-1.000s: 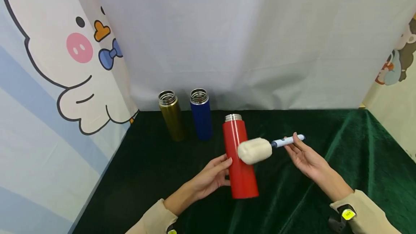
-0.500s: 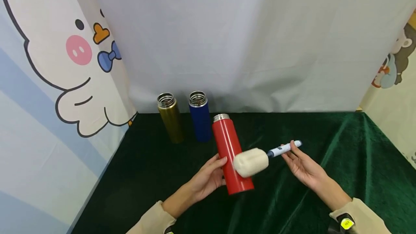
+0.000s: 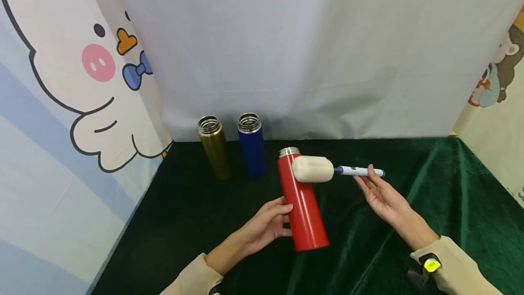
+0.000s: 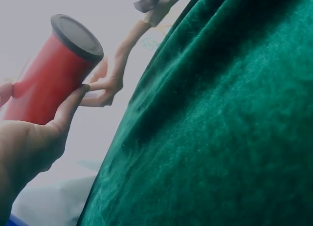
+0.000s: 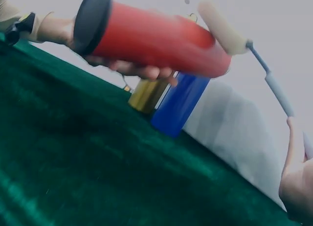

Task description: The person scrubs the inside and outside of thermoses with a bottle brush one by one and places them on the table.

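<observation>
My left hand (image 3: 268, 224) grips a red bottle (image 3: 304, 215) by its lower side, and the bottle leans with its bare metal mouth up and to the left. Its dark round base (image 4: 78, 35) faces the left wrist camera. With thumb and fingers, my right hand (image 3: 382, 197) pinches the pale handle (image 3: 360, 171) of a bottle brush. The brush's cream sponge head (image 3: 313, 169) lies across the bottle's upper side, just below the neck. In the right wrist view the sponge head (image 5: 222, 30) overlaps the bottle near its mouth end.
Behind my left hand a gold bottle (image 3: 215, 151) and a blue bottle (image 3: 251, 149) stand upright without lids. Dark green velvet cloth (image 3: 409, 158) covers the table. A pale grey curtain (image 3: 286, 58) hangs along the back, and a cartoon-printed panel (image 3: 61, 126) stands on the left.
The sponge head has moved up along the red bottle, from its lower half to near the neck. The bottle tipped left, then came back right. Both hands keep their holds.
</observation>
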The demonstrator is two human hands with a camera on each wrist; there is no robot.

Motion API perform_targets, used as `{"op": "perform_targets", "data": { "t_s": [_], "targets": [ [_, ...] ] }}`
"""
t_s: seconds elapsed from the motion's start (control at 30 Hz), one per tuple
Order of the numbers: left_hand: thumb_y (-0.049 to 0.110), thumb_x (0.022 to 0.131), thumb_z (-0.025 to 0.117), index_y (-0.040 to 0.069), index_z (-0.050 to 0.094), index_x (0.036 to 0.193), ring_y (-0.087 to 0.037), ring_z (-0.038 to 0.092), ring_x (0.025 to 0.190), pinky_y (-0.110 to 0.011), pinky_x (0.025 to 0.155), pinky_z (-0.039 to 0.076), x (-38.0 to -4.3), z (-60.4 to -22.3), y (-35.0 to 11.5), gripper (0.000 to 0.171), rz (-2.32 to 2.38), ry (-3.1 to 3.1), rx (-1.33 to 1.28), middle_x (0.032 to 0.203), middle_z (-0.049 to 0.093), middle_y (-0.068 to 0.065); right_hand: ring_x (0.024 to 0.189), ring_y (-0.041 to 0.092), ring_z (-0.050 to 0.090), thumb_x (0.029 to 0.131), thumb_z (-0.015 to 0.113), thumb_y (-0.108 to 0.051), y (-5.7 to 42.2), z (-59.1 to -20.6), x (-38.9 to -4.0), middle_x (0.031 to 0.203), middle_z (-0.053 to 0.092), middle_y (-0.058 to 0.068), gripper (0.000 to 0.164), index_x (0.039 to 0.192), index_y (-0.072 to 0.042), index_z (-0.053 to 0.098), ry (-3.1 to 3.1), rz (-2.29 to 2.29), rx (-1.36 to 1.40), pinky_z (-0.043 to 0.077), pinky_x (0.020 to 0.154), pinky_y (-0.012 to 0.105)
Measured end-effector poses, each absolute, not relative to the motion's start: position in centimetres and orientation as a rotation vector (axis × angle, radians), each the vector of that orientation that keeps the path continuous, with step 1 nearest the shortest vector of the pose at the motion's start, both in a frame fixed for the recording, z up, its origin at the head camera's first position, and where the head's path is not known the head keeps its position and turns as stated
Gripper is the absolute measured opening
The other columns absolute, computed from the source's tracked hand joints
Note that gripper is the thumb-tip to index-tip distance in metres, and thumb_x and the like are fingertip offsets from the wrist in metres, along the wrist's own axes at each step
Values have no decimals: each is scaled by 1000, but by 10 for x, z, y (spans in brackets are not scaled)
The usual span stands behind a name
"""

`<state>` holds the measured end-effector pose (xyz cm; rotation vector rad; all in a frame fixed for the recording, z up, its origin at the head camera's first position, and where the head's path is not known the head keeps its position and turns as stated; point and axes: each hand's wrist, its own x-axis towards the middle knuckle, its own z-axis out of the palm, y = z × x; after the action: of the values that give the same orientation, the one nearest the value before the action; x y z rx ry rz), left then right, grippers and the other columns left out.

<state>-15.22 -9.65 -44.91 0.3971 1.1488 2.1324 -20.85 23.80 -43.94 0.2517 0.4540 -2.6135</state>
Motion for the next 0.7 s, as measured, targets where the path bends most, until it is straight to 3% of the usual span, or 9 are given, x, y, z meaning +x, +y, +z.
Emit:
{"op": "perform_targets", "data": {
  "t_s": [0.27,0.37,0.53,0.7],
  "targets": [
    [21,104,50,13,39,148,-17,62,119,-41,98,55,-152,-450,-97,46,2121,1168,384,133,61,1,108,26,73,102,58,-13,234,-433,-210,111,71,12,14,116,-10,56,289,-2675,310,50,106,27],
    [22,105,50,14,37,150,-16,63,119,-40,98,55,-153,-450,-99,47,2132,1183,358,133,62,1,108,24,73,105,54,-17,235,-440,-207,110,73,11,12,111,-9,60,319,-2622,262,52,105,27],
    [24,106,47,17,35,151,-15,61,118,-37,97,55,-158,-452,-102,47,2193,1193,291,133,61,3,109,18,72,110,40,-26,237,-456,-203,112,73,9,32,108,-6,64,442,-2472,48,54,102,26],
    [21,104,50,16,36,151,-17,58,122,-39,99,54,-164,-451,-103,49,2252,1181,266,135,58,1,111,16,71,112,30,-23,242,-464,-198,115,71,8,37,113,-6,63,666,-2401,-160,55,100,27]
  ]
}}
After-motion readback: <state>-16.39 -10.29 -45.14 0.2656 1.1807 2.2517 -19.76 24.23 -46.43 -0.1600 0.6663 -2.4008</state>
